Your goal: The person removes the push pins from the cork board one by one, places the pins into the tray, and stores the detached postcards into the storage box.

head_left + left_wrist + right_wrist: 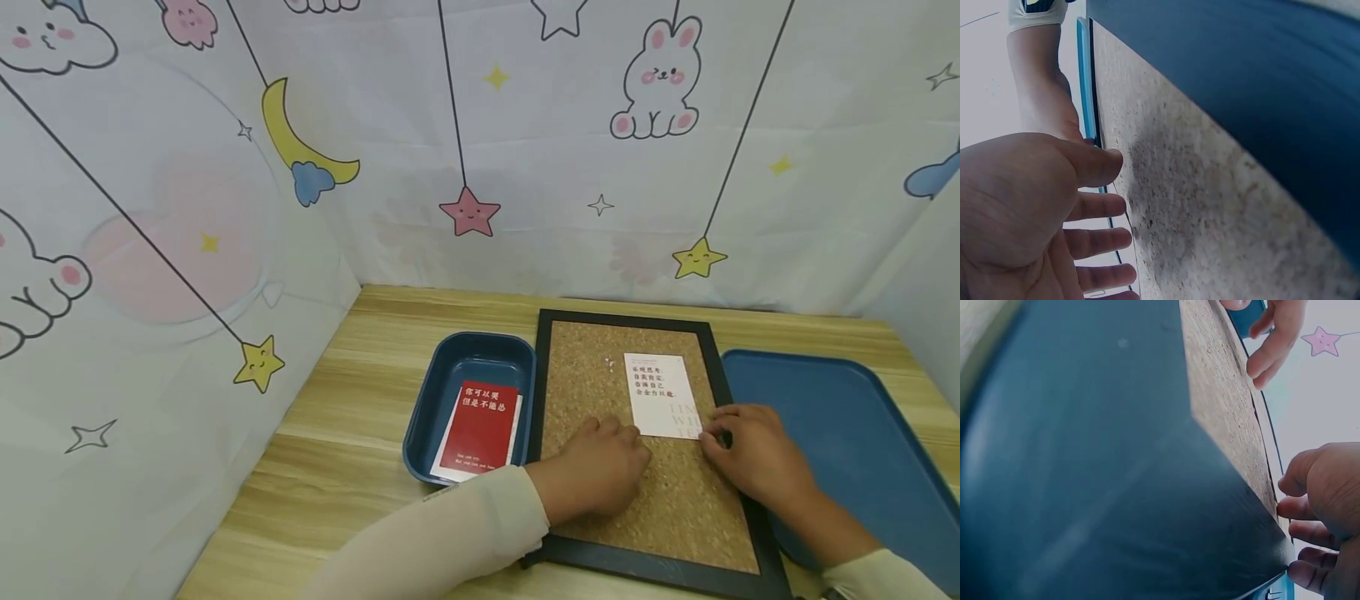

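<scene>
A white card (660,392) with dark and red printed characters lies on a cork board (588,375) with a black frame, toward its right side. My left hand (603,467) is over the board below the card, fingertips right at its lower left corner. In the left wrist view, the fingers (1102,242) of that hand are extended and spread. At the card's lower right corner is my right hand (761,450), with thumb and index fingertip along the card's edge, apart from each other. The right wrist view shows its fingers (1310,532) loosely bent over the frame's side.
Left of the board stands a blue tray (420,417) holding red and white cards (480,425). A larger flat blue tray (817,433) is on the right, its left side next to the board. Small white bits (610,364) lie on the cork. A printed curtain (555,167) hangs behind the wooden table (337,400).
</scene>
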Demonstrator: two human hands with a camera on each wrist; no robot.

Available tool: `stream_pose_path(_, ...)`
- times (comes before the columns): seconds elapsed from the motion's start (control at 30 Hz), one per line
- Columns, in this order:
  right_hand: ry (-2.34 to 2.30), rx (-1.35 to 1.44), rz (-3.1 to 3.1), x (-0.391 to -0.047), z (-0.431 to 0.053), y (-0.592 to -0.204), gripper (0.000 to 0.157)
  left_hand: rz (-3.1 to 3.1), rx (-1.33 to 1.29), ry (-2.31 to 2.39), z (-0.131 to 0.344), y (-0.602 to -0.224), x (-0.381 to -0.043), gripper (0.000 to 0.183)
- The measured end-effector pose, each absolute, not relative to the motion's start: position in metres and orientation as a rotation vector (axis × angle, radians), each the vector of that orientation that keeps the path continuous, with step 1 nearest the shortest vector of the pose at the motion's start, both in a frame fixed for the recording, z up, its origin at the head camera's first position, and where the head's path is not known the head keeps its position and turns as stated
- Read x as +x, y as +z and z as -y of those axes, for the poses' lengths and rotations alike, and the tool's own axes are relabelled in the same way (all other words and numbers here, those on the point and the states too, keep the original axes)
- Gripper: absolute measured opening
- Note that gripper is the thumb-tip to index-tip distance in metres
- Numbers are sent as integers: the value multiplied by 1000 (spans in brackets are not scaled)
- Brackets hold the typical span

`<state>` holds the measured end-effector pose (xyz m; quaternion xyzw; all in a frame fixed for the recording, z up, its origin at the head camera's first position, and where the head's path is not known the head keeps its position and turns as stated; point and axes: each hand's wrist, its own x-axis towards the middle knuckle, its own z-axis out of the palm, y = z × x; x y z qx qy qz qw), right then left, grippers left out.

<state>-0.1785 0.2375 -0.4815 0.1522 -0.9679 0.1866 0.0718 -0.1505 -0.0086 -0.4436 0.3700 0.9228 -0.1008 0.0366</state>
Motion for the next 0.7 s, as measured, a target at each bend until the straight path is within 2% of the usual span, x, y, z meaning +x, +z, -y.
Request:
stream_pose_path(0.27, 567, 425, 2912, -178, -235, -482, 14, -2814, 1111, -320, 7, -447, -154, 31)
stream_pose_path(0.7, 612, 426, 2908, -177, -232, -482, 13, -2812, 1101, -334, 5, -448, -155, 31)
